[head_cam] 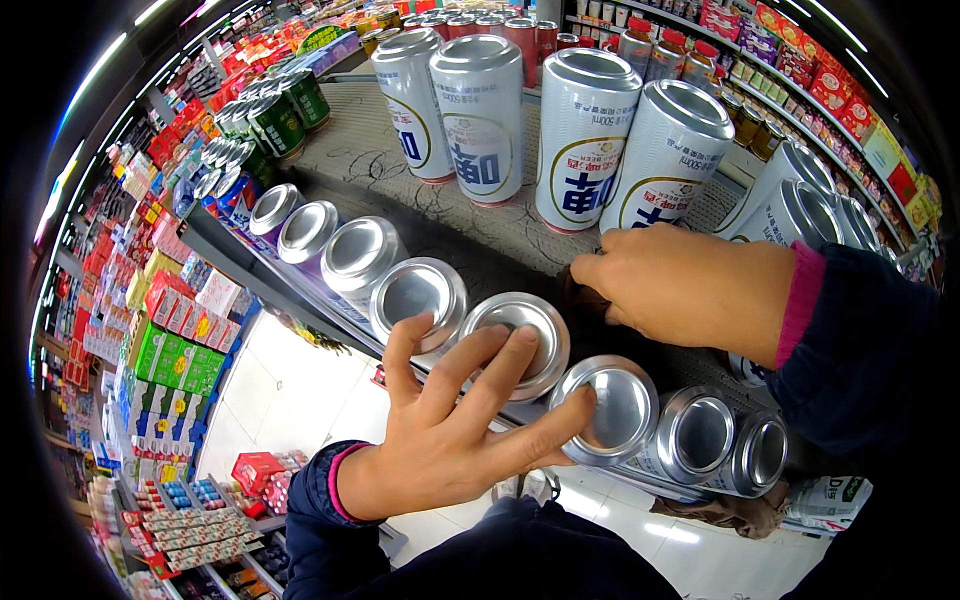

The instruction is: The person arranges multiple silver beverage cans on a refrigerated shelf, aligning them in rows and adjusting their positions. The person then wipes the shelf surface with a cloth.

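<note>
My left hand (457,420) is spread over the front row of aluminium cans, its fingertips resting on the tops of a left can (409,289), a middle can (495,315) and a right can (621,420). Behind that row, my right hand (660,292) reaches down to the shelf surface (480,232), its fingers closed on a dark brown cloth (589,296) that shows only in part. Just beyond the right hand stand white beer cans, one pair at right (589,142) and another at left (480,120), all upright.
Green cans (277,124) and blue cans (236,191) line the shelf's left end. More white cans (802,210) stand beyond my right wrist. Below the shelf edge, brown fabric (739,510) hangs beside a white package (829,501). Stacked cartons (180,360) stand across the tiled aisle (300,382).
</note>
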Tool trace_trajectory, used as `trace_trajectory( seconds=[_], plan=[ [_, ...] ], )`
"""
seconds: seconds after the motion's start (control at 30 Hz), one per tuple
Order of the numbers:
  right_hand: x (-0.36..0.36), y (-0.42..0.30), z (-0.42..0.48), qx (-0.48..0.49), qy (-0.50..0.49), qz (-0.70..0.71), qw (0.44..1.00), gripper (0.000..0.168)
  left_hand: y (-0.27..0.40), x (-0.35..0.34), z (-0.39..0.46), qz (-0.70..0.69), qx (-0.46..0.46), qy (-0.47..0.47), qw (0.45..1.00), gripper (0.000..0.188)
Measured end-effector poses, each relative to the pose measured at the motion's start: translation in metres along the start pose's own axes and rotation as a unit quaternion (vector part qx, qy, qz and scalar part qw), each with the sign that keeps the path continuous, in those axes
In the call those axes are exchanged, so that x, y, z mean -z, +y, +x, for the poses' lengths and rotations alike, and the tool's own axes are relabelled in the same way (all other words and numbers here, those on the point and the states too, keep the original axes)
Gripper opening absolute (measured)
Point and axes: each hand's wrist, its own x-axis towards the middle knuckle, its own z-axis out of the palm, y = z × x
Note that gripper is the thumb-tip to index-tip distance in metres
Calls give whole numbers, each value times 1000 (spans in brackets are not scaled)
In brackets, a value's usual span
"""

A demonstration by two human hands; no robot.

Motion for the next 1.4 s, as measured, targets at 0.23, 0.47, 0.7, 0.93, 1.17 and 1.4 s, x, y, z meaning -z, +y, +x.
trace_trajectory(
  seconds=[0.23,0.47,0.7,0.93,1.17,1.4],
  plan=[
    [3,-8,-6,19,-27,28,999,28,-1,-6,-19,28,-30,46,998,44],
    [5,-15,-2,66,-63,-10,996,18,-2,-15,-27,43,-33,96,994,57],
    [15,-36,65,109,-73,-73,989,19,-1,-18,-31,28,-14,91,995,59],
    [8,-39,107,138,81,-68,985,18,2,-16,-32,32,-13,91,995,58],
    [14,-26,106,187,47,-109,975,22,-3,-18,-28,29,-14,92,995,57],
    [4,-29,111,140,66,-154,976,27,-3,-17,-31,15,-6,87,996,64]
  ],
)
